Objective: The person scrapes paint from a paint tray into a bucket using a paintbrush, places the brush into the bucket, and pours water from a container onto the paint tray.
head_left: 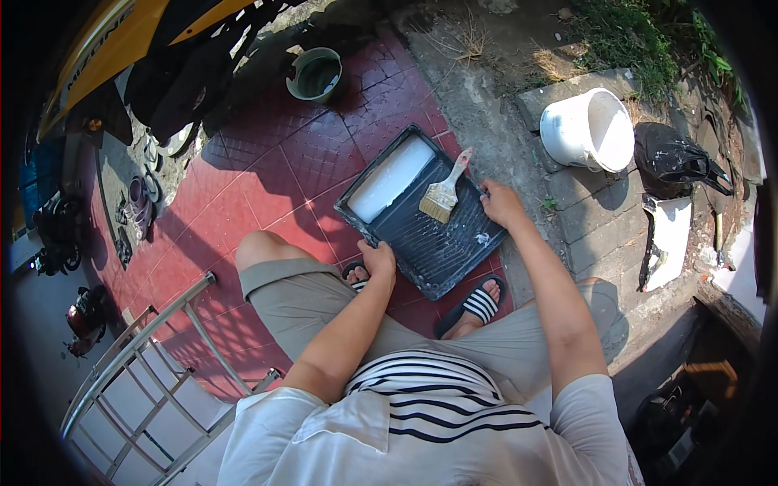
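Note:
A black paint tray (pixel 428 253) is in front of me, tilted across the view, with white paint (pixel 392 178) pooled in its far well. Across the ribbed slope lies a paintbrush (pixel 443 194), its pale bristles toward me and its worn handle over the right rim. My left hand (pixel 378 261) grips the tray's near left edge, fingers closed over the rim. On the opposite side, my right hand (pixel 502 203) grips the right edge close to the brush handle. Parts of the fingers are hidden beneath the rim.
A green bucket (pixel 317 77) stands on the red tiles (pixel 267 190). To the right are a white bucket (pixel 585 130) and a black plastic bag (pixel 671 160) on paving blocks. A metal ladder (pixel 154 381) is at lower left, with several sandals (pixel 139 198) beyond it.

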`<act>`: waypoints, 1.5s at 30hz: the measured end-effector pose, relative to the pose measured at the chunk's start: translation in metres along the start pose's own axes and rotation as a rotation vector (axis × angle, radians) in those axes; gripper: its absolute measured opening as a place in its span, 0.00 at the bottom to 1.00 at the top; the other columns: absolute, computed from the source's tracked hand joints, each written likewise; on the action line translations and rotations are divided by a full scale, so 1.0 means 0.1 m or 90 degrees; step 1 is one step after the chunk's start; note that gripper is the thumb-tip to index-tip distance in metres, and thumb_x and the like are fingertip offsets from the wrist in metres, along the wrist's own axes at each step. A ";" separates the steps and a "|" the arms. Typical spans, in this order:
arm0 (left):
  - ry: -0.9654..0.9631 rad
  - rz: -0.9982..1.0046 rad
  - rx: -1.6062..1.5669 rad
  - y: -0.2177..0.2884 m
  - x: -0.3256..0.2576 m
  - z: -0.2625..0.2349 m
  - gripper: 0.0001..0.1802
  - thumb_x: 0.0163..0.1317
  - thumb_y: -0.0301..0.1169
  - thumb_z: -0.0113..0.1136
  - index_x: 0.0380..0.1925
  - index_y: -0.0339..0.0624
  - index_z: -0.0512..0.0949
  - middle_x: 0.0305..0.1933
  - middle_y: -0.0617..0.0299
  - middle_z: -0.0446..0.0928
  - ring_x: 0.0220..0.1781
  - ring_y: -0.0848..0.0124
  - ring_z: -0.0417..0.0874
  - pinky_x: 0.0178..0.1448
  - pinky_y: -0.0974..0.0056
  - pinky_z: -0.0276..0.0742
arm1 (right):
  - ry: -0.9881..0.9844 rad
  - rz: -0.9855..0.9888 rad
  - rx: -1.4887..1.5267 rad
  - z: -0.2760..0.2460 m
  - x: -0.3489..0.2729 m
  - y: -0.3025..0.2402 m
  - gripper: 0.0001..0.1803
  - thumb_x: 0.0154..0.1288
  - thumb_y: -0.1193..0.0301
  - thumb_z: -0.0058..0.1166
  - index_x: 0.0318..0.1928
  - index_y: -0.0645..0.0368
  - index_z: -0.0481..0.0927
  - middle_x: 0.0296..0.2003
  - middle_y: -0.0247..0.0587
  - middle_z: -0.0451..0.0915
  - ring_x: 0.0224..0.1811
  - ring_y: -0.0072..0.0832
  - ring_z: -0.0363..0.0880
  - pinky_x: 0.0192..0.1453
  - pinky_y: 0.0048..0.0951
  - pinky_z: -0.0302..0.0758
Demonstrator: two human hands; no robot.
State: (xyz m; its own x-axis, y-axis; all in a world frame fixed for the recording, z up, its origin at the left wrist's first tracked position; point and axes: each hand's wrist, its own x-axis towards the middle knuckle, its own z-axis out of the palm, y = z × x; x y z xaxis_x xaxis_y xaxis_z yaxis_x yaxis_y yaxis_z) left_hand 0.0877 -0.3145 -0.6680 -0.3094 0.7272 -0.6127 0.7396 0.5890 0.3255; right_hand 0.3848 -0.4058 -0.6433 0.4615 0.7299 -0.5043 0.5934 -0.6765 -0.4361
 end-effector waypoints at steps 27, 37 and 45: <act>-0.006 0.270 -0.198 0.77 0.44 -0.13 0.22 0.78 0.43 0.47 0.43 0.34 0.81 0.36 0.51 0.83 0.38 0.61 0.81 0.49 0.55 0.75 | 0.130 0.232 0.483 -0.53 0.18 -0.11 0.45 0.58 0.44 0.70 0.66 0.61 0.73 0.39 0.36 0.80 0.36 0.22 0.78 0.42 0.25 0.74; -0.149 0.414 -0.182 1.40 0.03 -0.58 0.20 0.78 0.41 0.48 0.39 0.33 0.79 0.32 0.45 0.80 0.33 0.55 0.79 0.43 0.54 0.73 | 0.250 0.058 0.563 -1.23 0.15 -0.27 0.20 0.66 0.60 0.66 0.45 0.64 0.78 0.31 0.34 0.81 0.29 0.18 0.79 0.32 0.22 0.73; -0.205 0.489 -0.172 1.59 -0.10 -0.68 0.20 0.78 0.40 0.48 0.37 0.32 0.78 0.29 0.46 0.79 0.30 0.59 0.76 0.42 0.56 0.72 | 0.243 -0.042 0.465 -1.69 -0.59 -1.00 0.13 0.74 0.68 0.57 0.52 0.64 0.75 0.32 0.39 0.82 0.30 0.21 0.85 0.30 0.25 0.77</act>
State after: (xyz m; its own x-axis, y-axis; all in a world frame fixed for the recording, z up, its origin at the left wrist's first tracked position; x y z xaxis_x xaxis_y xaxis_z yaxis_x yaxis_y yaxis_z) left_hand 0.1679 -0.2038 -0.5607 0.4300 0.8463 -0.3145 0.4945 0.0707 0.8663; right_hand 0.4095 -0.3648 -0.4441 0.7110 0.6642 -0.2309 0.1088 -0.4283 -0.8971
